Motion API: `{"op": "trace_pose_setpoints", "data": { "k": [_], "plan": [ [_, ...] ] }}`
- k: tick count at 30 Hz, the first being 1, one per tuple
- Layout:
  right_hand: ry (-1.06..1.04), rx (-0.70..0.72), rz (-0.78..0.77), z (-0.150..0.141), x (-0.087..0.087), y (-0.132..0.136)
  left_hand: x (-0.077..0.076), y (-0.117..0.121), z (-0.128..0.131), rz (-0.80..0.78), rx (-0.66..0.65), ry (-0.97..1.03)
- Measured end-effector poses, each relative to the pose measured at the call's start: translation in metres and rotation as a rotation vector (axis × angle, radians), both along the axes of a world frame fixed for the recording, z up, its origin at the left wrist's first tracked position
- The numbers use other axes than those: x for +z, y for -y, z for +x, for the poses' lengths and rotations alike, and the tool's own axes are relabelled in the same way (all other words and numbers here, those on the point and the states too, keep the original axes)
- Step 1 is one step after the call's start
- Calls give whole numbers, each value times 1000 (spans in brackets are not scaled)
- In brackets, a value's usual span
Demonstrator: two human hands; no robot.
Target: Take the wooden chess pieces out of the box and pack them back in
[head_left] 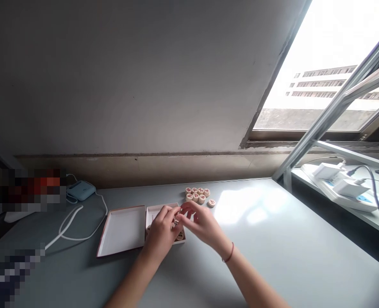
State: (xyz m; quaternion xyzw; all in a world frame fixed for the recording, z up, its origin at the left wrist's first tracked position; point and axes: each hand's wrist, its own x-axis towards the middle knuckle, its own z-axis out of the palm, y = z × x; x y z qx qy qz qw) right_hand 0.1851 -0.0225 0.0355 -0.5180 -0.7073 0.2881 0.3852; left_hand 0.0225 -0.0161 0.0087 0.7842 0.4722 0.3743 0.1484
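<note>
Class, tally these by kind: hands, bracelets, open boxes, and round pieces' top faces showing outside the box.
Left hand and right hand: 2
Bracelet: 1
Open box: 1
Round pieces' top faces outside the box: 8
Total: 12

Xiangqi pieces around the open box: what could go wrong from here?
- The lone piece sits close to the right hand; a sideways swing might knock it away.
- Both hands crowd over the box, with the left hand hiding part of the inside, so a fumbled piece could drop in unseen.
- The grouped pieces stand just beyond the fingers; a long reach may scatter them.
</note>
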Motion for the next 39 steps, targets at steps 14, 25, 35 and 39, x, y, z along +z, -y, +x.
{"op": "trace_pose_setpoints", "data": {
  "k": [14,25,35,39],
  "plan": [
    [357,-406,11,87,-29,-33,1,-1,-5,67,-31,-126],
    [457,-405,-20,92,-50,-40,3,-4,-8,51,-46,-105],
    [453,-408,-13,86,-48,-40,-2,-7,-9,63,-40,-124],
    [445,-453,75,78,-39,-36,5,-13,-16,65,5,-175]
  ]
}}
